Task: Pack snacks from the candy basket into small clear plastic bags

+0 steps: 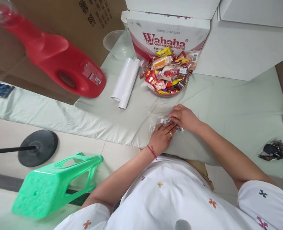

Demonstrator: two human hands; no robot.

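A small clear plastic bag (153, 120) with printed lettering lies on the cloth near the front edge of the table. My left hand (161, 140), with a ring and a red string bracelet, rests over its near side, fingers close together and holding it down. From the right, my right hand (184, 117) has its fingers curled onto the bag's upper right part. The fingertips of both hands almost meet there. What the bag contains is mostly hidden under the fingers. Just beyond my hands stands a bowl (166, 94) heaped with wrapped candies and snacks (169, 72).
Behind the bowl stands a Wahaha carton (167, 35). To the left are white paper rolls (126, 83), a clear plastic container (117, 44) and a red jug (65, 64). Keys (273, 149) lie at the right. A green stool (57, 182) lies tipped over on the floor.
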